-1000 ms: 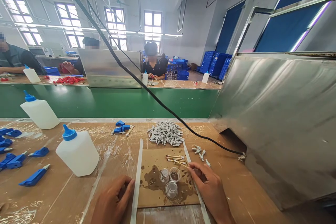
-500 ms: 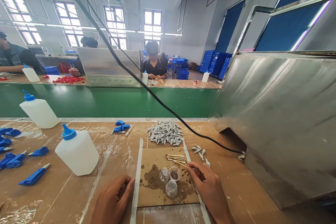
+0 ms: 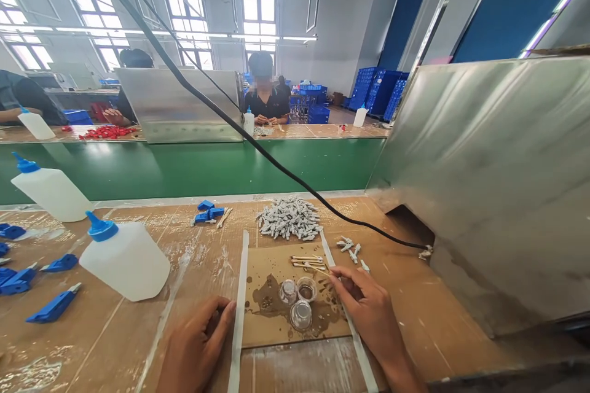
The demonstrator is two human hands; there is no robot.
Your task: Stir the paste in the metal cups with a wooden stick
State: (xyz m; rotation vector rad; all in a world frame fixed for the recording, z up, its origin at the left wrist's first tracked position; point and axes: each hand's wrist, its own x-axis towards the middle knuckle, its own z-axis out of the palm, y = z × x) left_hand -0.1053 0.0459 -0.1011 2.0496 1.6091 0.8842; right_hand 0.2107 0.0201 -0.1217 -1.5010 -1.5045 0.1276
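Observation:
My right hand [image 3: 369, 304] pinches one end of a cotton swab [image 3: 319, 269] between thumb and fingertips. Other cotton swabs [image 3: 306, 258] lie beside it on a damp-stained piece of cardboard [image 3: 262, 255]. Just left of that hand, three small clear plastic cups [image 3: 306, 288] stand close together on the cardboard; one holds dark liquid. My left hand [image 3: 198, 341] rests at the cardboard's left edge, by a pale tape strip [image 3: 238, 295]. Its fingers are curled in, with nothing visible in them. Beyond the cardboard is a heap of small grey plastic parts [image 3: 289, 218].
Two white squeeze bottles [image 3: 126, 264] and blue plastic parts [image 3: 55, 304] stand and lie on the left. A few grey parts [image 3: 354, 253] lie right of the cardboard. A black cable [image 3: 276, 166] crosses above. A metal housing [image 3: 498, 184] bounds the right; people work beyond the green partition [image 3: 193, 166].
The camera view has tilted down and shifted slightly, so the bench appears higher. Both hands keep nearly the same pose, my right hand still pinching the swab at the same spot.

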